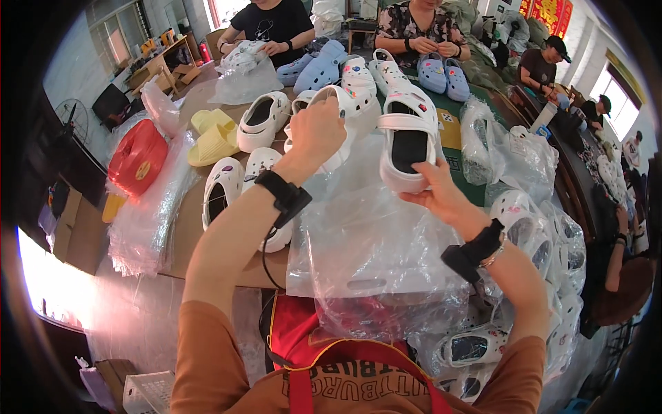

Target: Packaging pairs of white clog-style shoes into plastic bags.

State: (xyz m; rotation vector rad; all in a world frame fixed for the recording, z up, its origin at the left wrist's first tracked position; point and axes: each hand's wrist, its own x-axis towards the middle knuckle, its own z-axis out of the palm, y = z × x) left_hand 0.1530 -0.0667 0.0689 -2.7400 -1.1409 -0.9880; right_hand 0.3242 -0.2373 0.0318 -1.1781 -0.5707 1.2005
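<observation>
Your right hand pinched the heel of a dark-insoled white clog. Your left hand curled at a second white clog; you couldn't tell whether it gripped. Nearer you than both grips, upside-down dark lettering crossed your brown shirt. Beneath lay a clear plastic bag; beyond, a gold-lettered red banner hung in the cluttered room.
</observation>
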